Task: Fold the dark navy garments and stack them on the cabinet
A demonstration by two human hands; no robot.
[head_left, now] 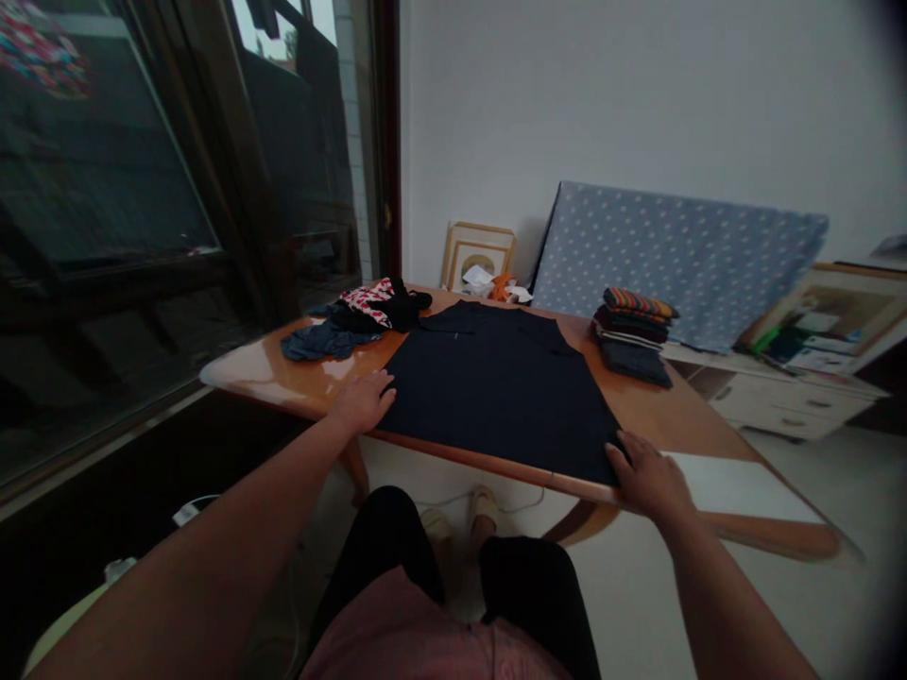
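A dark navy T-shirt (496, 387) lies spread flat on the wooden table (648, 406), its hem along the front edge and its collar end towards the wall. My left hand (363, 401) rests at the shirt's lower left edge, palm down with fingers stretched out. At the lower right corner of the hem is my right hand (648, 472), its fingers extended over the fabric edge and the thumb apart. Neither hand is closed around the cloth. The shirt's sleeves lie folded over at the far end.
A loose heap of clothes (347, 321) sits at the table's far left. Folded clothes (633, 335) are stacked on the right side. A white sheet (744, 486) lies near the right front edge. Behind stand a picture frame (480, 244), a blue patterned cloth (658, 250) and a drawer cabinet (786, 401).
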